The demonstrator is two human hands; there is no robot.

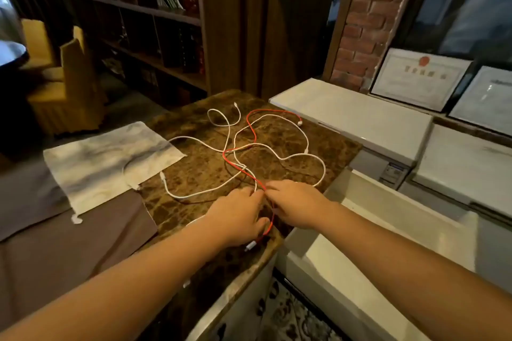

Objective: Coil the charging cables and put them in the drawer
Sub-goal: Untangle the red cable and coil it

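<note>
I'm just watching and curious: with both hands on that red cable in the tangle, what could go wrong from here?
1. The red cable crosses the white cables several times, so pulling it may drag or knot them.
2. Its plug lies at the brown counter's edge and could slip off.
3. The left hand and right hand are close together, so coiling may start cramped.

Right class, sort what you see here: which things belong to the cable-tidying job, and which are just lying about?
Belongs to the job:
red cable
white cables
open drawer
left hand
right hand

Just lying about:
pale cloth
framed certificates
yellow chair
</note>
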